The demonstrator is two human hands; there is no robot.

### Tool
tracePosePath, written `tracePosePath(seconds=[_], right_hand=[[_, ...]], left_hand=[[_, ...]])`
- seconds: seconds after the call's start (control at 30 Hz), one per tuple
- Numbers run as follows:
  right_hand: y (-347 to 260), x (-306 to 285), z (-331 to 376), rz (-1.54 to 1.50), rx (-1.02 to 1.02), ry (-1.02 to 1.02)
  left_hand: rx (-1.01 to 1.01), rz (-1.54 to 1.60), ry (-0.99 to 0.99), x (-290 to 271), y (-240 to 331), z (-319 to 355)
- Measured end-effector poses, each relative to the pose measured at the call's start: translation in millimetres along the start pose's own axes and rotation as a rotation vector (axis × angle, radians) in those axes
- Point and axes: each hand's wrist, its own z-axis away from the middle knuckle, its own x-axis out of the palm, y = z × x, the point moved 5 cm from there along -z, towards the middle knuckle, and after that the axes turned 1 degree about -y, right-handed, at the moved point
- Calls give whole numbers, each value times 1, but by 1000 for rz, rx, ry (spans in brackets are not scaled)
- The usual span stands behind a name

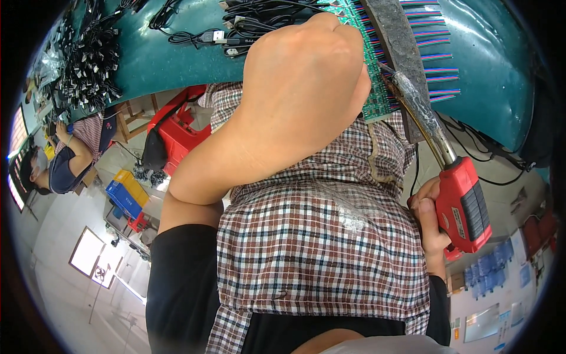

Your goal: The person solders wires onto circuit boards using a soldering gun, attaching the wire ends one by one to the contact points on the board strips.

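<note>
My left hand (306,74) is closed in a curl over the left edge of a long green circuit board panel (375,103). Its fingertips are hidden behind the back of the hand, so what they pinch does not show. In my right hand (430,218) is a red and black soldering gun (463,203), gripped by its handle. The gun's long metal barrel slants up to the left, and its tip lies by the right side of the panel. A dark grey bar (401,41) lies along the panel, with bundles of coloured wires (437,56) sticking out to its right.
Black cables with plugs (253,17) lie behind my left hand on the green tabletop (159,62). A large heap of cables (91,65) sits at the far left. A red plastic chair (183,135) stands below the table edge. Another person (73,150) works at the left.
</note>
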Motion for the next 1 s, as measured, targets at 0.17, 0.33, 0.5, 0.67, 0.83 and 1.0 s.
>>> tracePosePath(seconds=[0.17, 0.33, 0.5, 0.67, 0.83, 1.0], right_hand=[[1, 0, 2, 4, -3, -2], [-1, 2, 0, -75, 30, 23], [-3, -2, -2, 59, -133, -79], [0, -2, 7, -22, 13, 61], [1, 1, 4, -56, -33, 4], [1, 5, 3, -106, 24, 8]], left_hand=[[9, 1, 14, 0, -1, 1], [0, -1, 4, -1, 0, 1], [-15, 137, -31, 0, -8, 2], [-8, 155, -35, 0, -7, 1], [-52, 113, -27, 1, -5, 4], [-29, 94, 4, 1, -3, 4]])
